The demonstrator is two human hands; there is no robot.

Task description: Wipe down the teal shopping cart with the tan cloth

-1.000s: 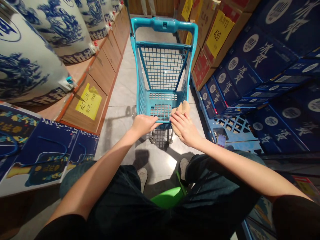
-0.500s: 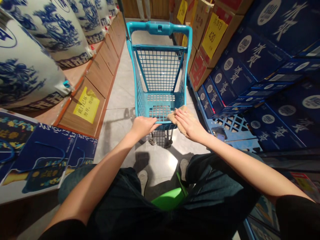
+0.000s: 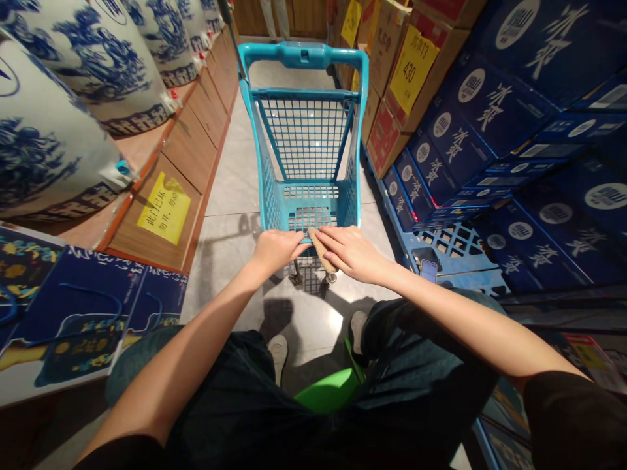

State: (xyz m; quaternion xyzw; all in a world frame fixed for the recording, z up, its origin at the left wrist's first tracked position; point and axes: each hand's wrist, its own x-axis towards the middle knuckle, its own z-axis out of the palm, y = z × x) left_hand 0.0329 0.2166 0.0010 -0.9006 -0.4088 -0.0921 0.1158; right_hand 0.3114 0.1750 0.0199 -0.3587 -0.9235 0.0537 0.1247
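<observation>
Right in front of me stands a blue plastic shopping cart (image 3: 363, 130) with mesh sides and a raised handle at its far end. My left hand (image 3: 278, 250) is closed over the near rim of the basket, its thumb along the edge. A tan cloth (image 3: 321, 250) lies under my right hand (image 3: 353, 253), which presses it on the same rim, close to my left thumb. The cloth hides part of the rim there. Two of the cart's wheels show below, on the tiled floor.
Large blue-and-white jars (image 3: 108, 72) line a wooden shelf on the left, above a yellow note (image 3: 164, 209). Stacked blue boxes (image 3: 475, 137) and a blue pallet (image 3: 453, 251) with a phone (image 3: 428, 270) are on the right. Between my legs is a green object (image 3: 328, 391).
My right hand has slid left along the rim with the cloth, nearer my left hand. The left hand keeps its hold on the rim. The whole view has shifted slightly.
</observation>
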